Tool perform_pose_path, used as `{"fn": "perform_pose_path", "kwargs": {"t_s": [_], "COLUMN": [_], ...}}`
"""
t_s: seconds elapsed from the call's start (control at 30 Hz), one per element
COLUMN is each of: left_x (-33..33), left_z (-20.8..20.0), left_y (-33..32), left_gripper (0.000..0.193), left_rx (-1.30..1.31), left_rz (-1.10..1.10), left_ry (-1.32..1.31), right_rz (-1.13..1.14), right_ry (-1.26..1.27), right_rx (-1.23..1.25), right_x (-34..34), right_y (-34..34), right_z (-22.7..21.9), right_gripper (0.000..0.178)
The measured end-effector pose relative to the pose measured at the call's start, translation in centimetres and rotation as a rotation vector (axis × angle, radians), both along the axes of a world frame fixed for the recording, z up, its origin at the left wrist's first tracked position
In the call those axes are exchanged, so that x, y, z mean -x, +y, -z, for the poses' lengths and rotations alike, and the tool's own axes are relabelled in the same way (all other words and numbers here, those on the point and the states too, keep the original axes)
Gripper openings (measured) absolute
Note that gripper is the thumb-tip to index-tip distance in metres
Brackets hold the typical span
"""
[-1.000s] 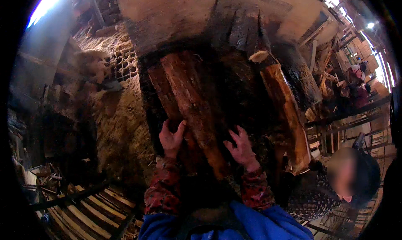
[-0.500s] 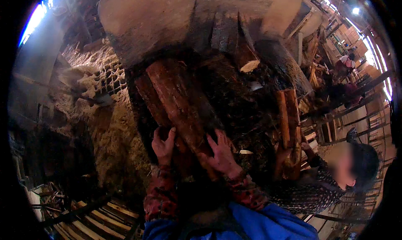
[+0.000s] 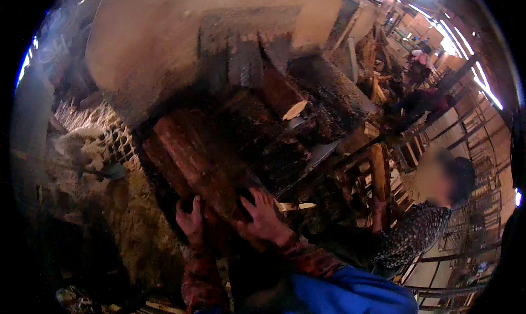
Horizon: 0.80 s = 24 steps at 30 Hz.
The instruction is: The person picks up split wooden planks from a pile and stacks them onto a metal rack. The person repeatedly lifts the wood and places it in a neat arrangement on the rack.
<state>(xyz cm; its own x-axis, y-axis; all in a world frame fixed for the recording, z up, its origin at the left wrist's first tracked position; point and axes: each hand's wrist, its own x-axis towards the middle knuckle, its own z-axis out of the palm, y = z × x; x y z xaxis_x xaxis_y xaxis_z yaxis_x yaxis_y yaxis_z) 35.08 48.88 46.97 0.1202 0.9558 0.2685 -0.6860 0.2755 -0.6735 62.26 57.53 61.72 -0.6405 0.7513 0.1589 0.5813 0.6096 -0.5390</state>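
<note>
A thick reddish-brown log lies slanting away from me on a dark bed, with a narrower log along its left side. My left hand is at the near part of the narrower log, thumb and fingers apart; some fingertips are hidden. My right hand rests on the near right side of the thick log, its fingers spread. Neither hand is closed round anything that I can see. The logs' near ends are lost in shadow.
Beyond lies a cut log with a pale end, below a broad tan panel. At right, a person in a patterned sleeve holds an upright wood piece. Sawdust is heaped at left. Metal railings stand right.
My view has shifted, so the logs and both hands sit lower and further left. The person at right has moved the wood piece away from the dark bed. Both hands stay at the logs.
</note>
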Motion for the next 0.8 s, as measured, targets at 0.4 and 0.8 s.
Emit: {"fn": "perform_pose_path", "kwargs": {"t_s": [0.4,0.8], "left_x": [5.5,4.0], "left_z": [11.0,7.6], "left_y": [0.5,1.1], "left_gripper": [0.068,0.060], "left_rx": [0.218,0.236], "left_rz": [-0.046,-0.078], "left_ry": [0.091,0.216], "right_rz": [-0.004,0.012], "right_ry": [-0.075,0.028], "right_rx": [-0.024,-0.069], "right_x": [-0.4,-0.3], "right_y": [0.0,-0.3], "right_z": [2.1,0.3], "right_gripper": [0.081,0.072]}}
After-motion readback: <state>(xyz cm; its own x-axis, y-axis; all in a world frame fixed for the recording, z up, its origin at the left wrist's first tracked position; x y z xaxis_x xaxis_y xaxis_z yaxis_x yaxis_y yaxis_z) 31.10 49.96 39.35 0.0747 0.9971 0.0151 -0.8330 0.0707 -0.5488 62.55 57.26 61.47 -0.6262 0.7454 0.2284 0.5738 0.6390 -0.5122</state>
